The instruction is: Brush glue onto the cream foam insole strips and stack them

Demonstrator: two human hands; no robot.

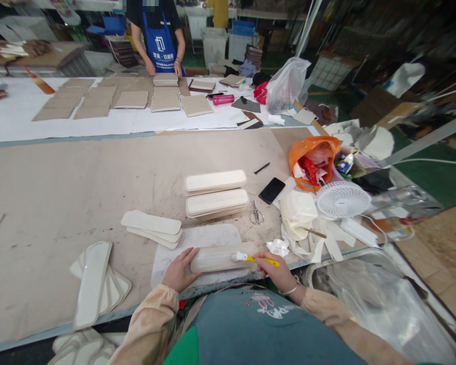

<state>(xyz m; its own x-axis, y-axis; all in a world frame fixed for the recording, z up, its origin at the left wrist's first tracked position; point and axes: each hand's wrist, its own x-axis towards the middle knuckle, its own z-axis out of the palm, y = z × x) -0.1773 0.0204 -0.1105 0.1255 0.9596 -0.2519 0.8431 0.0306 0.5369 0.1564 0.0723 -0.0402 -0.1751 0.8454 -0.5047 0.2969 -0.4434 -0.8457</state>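
Observation:
A long pale panel with rounded ends lies on a white sheet at the table's near edge. My left hand holds the panel's left end, thumb and fingers at its two long sides. In my right hand is a brush with a yellow handle; its pale bristles touch the panel towards the right. Left of the sheet, a few white panels lie overlapped. Farther left is a fan of similar panels. Two neat stacks of rounded panels stand beyond the sheet.
Right of the stacks lie scissors, a phone and a pen. A white fan, a white container and an orange bag crowd the right side. Across the table, a person in a blue apron handles stacked boards.

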